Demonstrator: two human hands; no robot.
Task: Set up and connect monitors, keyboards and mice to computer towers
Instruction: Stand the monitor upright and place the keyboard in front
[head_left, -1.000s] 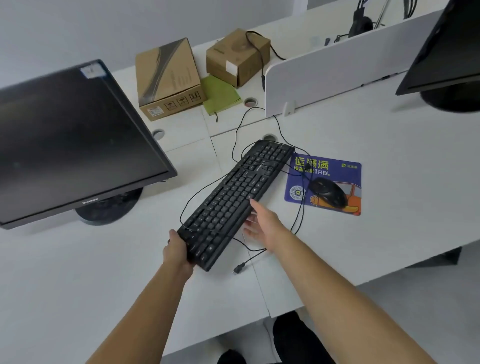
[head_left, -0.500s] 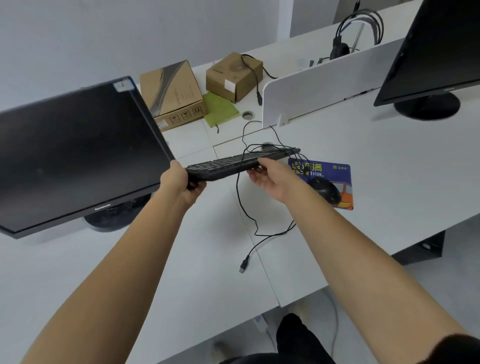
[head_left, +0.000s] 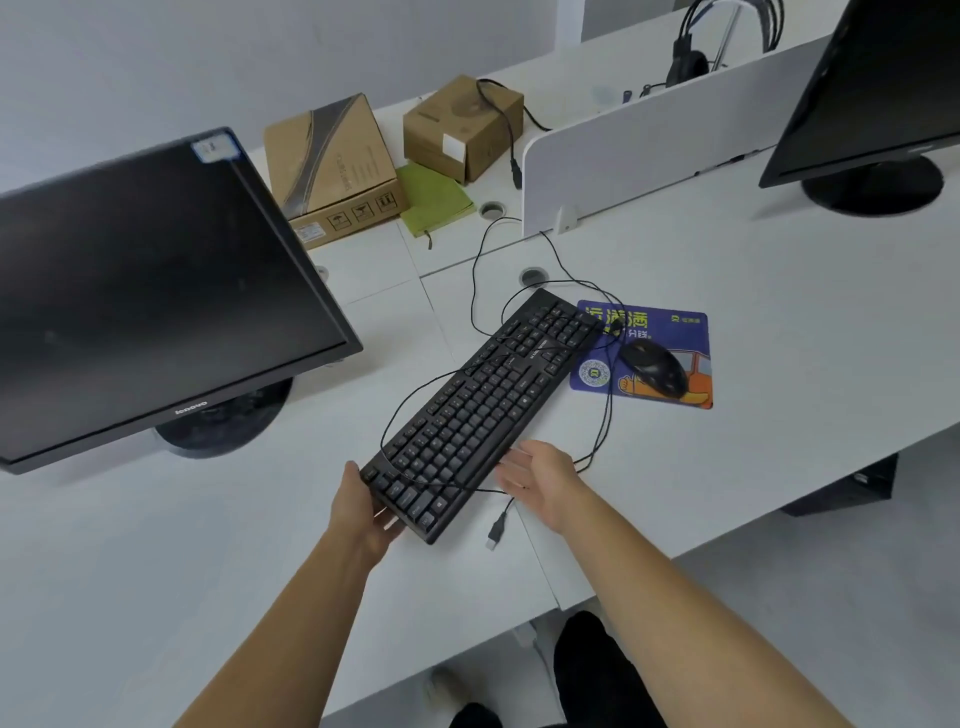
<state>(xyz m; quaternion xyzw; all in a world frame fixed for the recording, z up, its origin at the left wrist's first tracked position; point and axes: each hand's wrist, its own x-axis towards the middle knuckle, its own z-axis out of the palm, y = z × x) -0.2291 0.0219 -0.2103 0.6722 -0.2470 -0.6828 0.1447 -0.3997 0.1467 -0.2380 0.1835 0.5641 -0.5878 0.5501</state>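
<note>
A black keyboard (head_left: 485, 405) lies slantwise on the white desk (head_left: 753, 291), its far end beside a blue mouse pad (head_left: 670, 332). My left hand (head_left: 361, 506) grips the keyboard's near end. My right hand (head_left: 540, 478) is flat against its near long edge, fingers straight. Thin black cables loop over the keys, and a loose USB plug (head_left: 496, 535) lies on the desk between my hands. A black mouse (head_left: 654, 366) sits on the pad. The black monitor (head_left: 145, 291) stands at the left with its screen dark.
A second monitor (head_left: 883, 88) stands at the far right behind a white divider panel (head_left: 649, 150). Two cardboard boxes (head_left: 332, 161) and a green notebook (head_left: 434, 202) sit at the back. Cable holes (head_left: 532, 275) open in the desk. A dark tower (head_left: 852, 483) sits under the desk's right edge.
Half a second ago both hands held the keyboard up in the air, nearly level. Now it is back down on the desk, slantwise as before, and the USB plug lies nearer my hands.
</note>
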